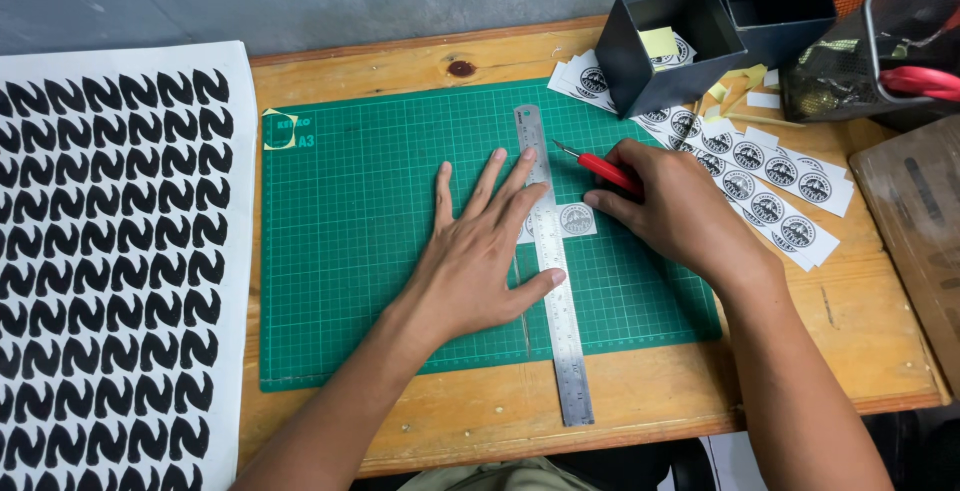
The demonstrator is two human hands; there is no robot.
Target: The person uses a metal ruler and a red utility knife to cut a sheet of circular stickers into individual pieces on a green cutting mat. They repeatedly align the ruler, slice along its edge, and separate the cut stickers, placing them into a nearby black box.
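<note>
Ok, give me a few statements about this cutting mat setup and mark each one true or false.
1. The left hand lies flat on the steel ruler. True.
2. The right hand holds a blue marker. False: it holds a red-handled craft knife.
3. The ruler lies across a green cutting mat. True.
4. The big sheet of black shapes is on the right of the mat. False: it lies to the left.
5. A small round-printed sticker piece sits on the mat just right of the ruler. True.
6. The dark open box at the mat's far edge is lying on its side. False: it stands upright, open at the top.
</note>
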